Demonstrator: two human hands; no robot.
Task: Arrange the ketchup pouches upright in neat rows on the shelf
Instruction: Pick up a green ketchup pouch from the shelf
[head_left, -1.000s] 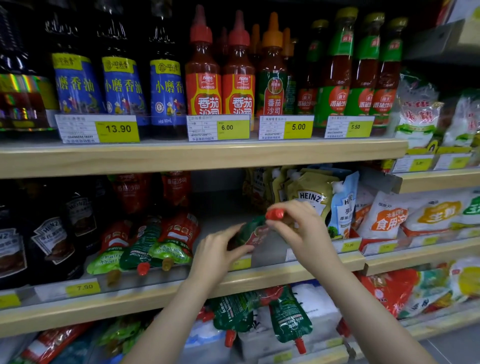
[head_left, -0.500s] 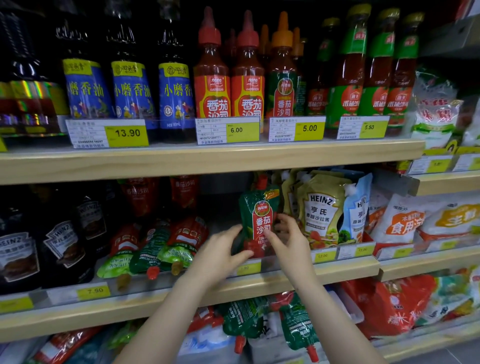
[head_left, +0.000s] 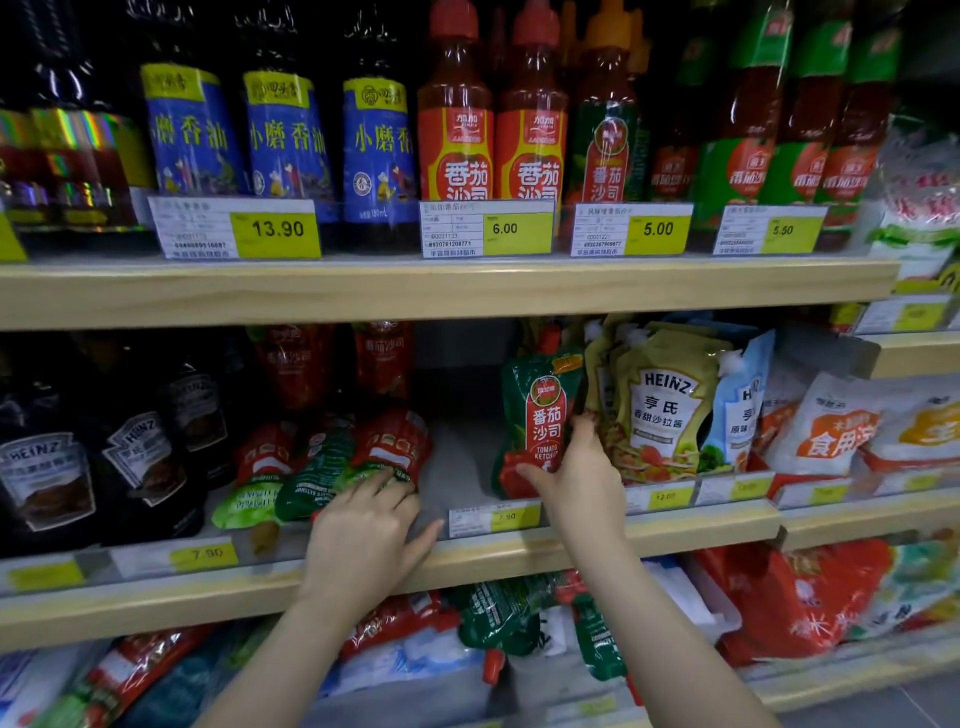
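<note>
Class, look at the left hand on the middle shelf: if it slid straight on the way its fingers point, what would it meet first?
Probably the fallen ketchup pouch: the left hand already has its fingertips at that pouch's lower end, though depth is hard to judge.

Stood upright now against the yellow-green Heinz salad-dressing pouch (head_left: 662, 410): green-and-red ketchup pouch (head_left: 540, 421), a second ago tilted in both hands. Shifted left of it, away from it: left hand (head_left: 363, 540), fingers (head_left: 387, 480) on the fallen red ketchup pouch (head_left: 389, 447).
</note>
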